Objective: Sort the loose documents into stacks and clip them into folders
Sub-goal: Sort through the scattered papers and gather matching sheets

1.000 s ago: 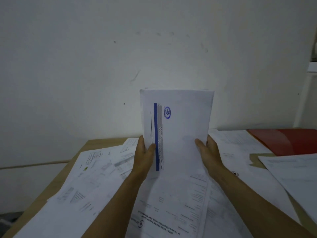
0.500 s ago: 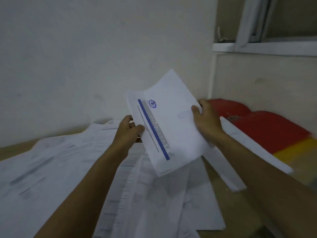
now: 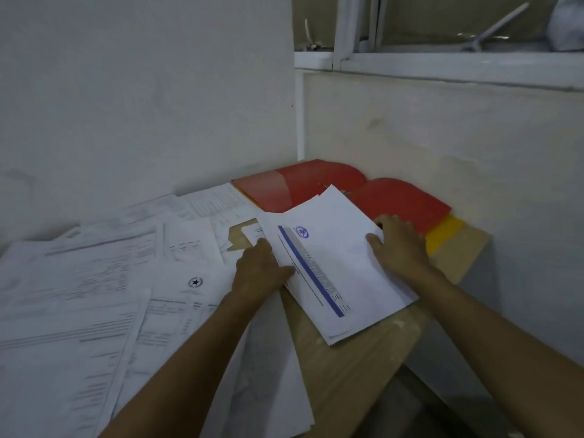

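Lowered from mid-air, your white blue-striped paper stack [image 3: 335, 273] lies on the wooden table [image 3: 344, 368], long axis toward the red folders [image 3: 401, 200], hiding them partly. Left hand [image 3: 259, 273] pinches its edge; right hand [image 3: 399, 245] grips the far side.

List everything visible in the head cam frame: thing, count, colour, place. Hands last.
stack with blue stripe: one, white with a blue stripe and blue round logo, on the table's right part, held at both sides.
loose documents: many, count unclear, white with black print, spread over the table's left part.
red folders: seemingly two, red, in the far corner, partly under the stack.
yellow folder: one, yellow, its edge showing from under the red folders.
table: one, light wood.
window frame: one, white, upper right.
left hand: grips the stack's left edge.
right hand: holds the stack's right edge.
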